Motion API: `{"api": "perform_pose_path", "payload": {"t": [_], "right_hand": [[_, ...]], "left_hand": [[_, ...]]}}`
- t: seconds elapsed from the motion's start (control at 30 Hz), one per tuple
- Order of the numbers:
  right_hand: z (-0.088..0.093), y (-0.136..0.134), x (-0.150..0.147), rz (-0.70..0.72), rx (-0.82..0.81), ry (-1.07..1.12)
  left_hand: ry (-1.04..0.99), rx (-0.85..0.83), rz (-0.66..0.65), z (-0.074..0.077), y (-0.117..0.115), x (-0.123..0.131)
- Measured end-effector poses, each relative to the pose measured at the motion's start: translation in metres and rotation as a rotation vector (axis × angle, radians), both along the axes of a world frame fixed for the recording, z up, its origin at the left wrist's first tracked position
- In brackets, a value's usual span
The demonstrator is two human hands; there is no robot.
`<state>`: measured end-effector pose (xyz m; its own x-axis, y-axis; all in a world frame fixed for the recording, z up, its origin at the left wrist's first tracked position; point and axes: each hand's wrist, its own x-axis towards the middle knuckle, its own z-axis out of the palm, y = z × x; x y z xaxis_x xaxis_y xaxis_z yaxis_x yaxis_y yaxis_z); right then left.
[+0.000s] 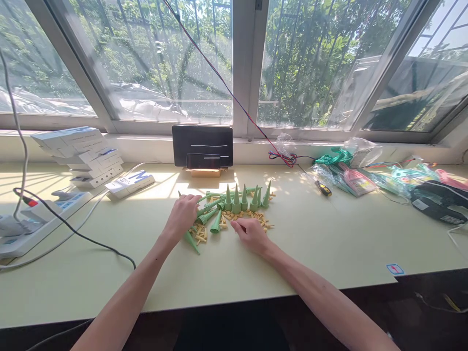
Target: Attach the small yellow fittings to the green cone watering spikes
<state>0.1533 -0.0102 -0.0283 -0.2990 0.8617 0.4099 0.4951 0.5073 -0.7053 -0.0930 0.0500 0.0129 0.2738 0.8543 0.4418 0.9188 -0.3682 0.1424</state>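
In the head view, the only one, a cluster of green, smooth, tapered cones with wide collars point(236, 202) sits midway along the pale yellow-green counter point(340, 243), between its front edge and the back edge under the windows. Small, pale yellow, stubby pegs point(233, 216) lie scattered around and beneath them.

The left hand point(185, 210) reaches over the cluster's left end, fingers bent downward; they hide whatever they touch, so whether it grips a cone cannot be told. The right hand point(252, 235) rests at the pile's front, fingers curled and thumb near the forefinger, a narrow pose; whether a peg is pinched inside cannot be told.

The cones look like light, stiff, rather slick plastic, unlikely to break but apt to roll when lying; the broad collar seems the surest hold, the thin tip the poorest. The pegs look light and hard, best suited to a fingertip pinch.

Several cones stand in a row, long axes vertical, tips up. One lying cone point(215, 225) turns its wide mouth toward the front edge; another, below the left hand, points its tip frontward and slightly right.
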Motion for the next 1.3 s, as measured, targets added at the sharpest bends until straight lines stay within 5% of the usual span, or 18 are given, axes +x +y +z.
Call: {"api": "perform_pose_path", "payload": {"t": [0.73,1.07,1.3], "right_hand": [[-0.002,0.001,0.000,-0.009,0.022,-0.020],[-0.003,0.001,-0.001,-0.007,0.037,-0.024],[0.001,0.001,-0.001,-0.022,0.031,-0.043]], "left_hand": [[-0.121,0.059,-0.076,0.008,-0.007,0.001],[-0.505,-0.045,-0.142,0.046,-0.009,0.050],[-0.479,-0.185,-0.156,0.033,0.009,0.070]]}}
